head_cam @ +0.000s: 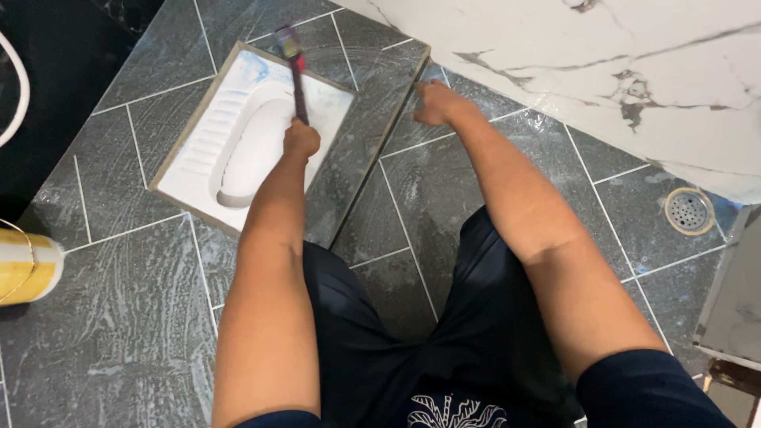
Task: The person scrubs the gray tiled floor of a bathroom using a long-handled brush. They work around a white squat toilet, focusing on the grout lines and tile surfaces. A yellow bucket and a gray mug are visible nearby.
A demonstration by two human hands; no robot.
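My left hand [300, 139] is shut on the dark red handle of a long brush [294, 70], whose head reaches the far rim of a white squat toilet pan [208, 150] set into the grey tiled floor. My right hand [435, 103] rests fist-like on the raised tile step edge [388, 131] to the right of the pan, fingers curled, holding nothing that I can see. Both arms stretch forward over my dark shorts.
Soapy streaks cover the grey floor tiles [119, 317]. A white marbled wall [602, 55] runs along the right. A round metal floor drain [688, 211] sits at the right; a yellow and white container [24, 268] stands at the left edge.
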